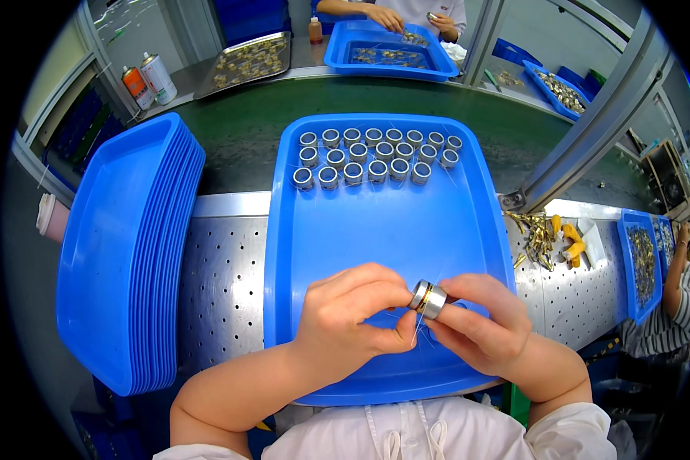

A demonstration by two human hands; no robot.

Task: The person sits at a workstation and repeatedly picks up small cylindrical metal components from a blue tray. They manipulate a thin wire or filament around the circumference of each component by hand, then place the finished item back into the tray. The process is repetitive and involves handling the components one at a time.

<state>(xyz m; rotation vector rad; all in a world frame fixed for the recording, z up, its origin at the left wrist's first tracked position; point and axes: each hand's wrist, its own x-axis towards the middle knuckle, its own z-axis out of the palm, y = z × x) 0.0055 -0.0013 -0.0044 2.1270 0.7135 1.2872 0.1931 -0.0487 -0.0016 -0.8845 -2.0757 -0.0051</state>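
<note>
A short silver metal cylinder [429, 299] with a brassy band round its middle is held over the near part of a blue tray [376, 238]. My right hand [487, 326] is closed on it from the right, fingers beneath and beside it. My left hand [353, 314] is closed at its left end, forefinger against the metal and thumb just below. A thin pale thread or wire hangs down by the left thumb; whether the fingers pinch it, I cannot tell. Rows of grey metal rings [353, 174] stand upright in the tray's far part, with fine strands sticking out.
Nested blue trays [123, 253] are stacked at left. Beyond runs a green belt [238, 149]. Brass pieces [539, 238] and yellow finger cots [571, 245] lie at right. Across the belt, a co-worker's hands [387, 17] work over another blue tray [391, 65]. A metal post [590, 115] rises at right.
</note>
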